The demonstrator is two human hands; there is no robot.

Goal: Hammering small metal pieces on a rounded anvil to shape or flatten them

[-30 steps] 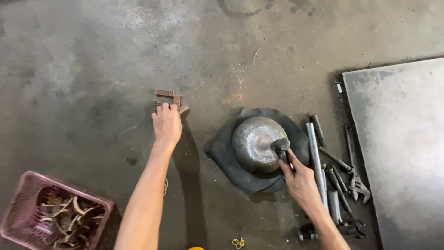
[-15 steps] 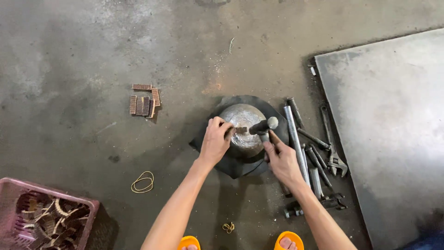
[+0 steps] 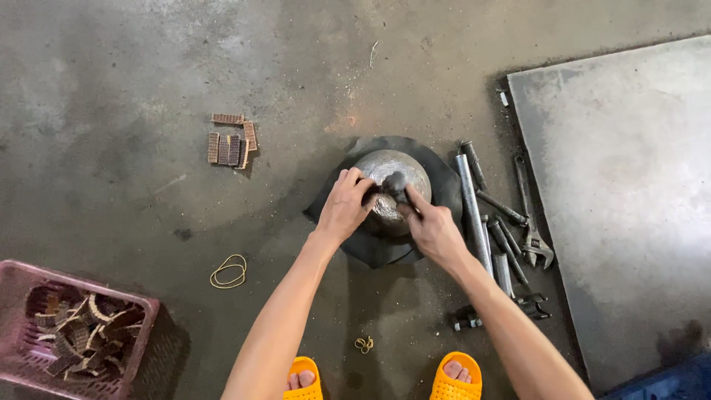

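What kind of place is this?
Probably a workshop floor. The hands work on a metal dome on stained bare concrete, with an adjustable wrench and steel rods beside it and a pink basket of worn parts nearby.

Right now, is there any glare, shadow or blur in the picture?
Head view: soft glare on the metal dome; dark shadow beside the pink basket; left hand and right hand look sharp; floor evenly lit.

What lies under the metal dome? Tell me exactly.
The metal dome sits on a black rubber mat spread on the concrete floor. Both hands cover its front, hiding what is beneath there.
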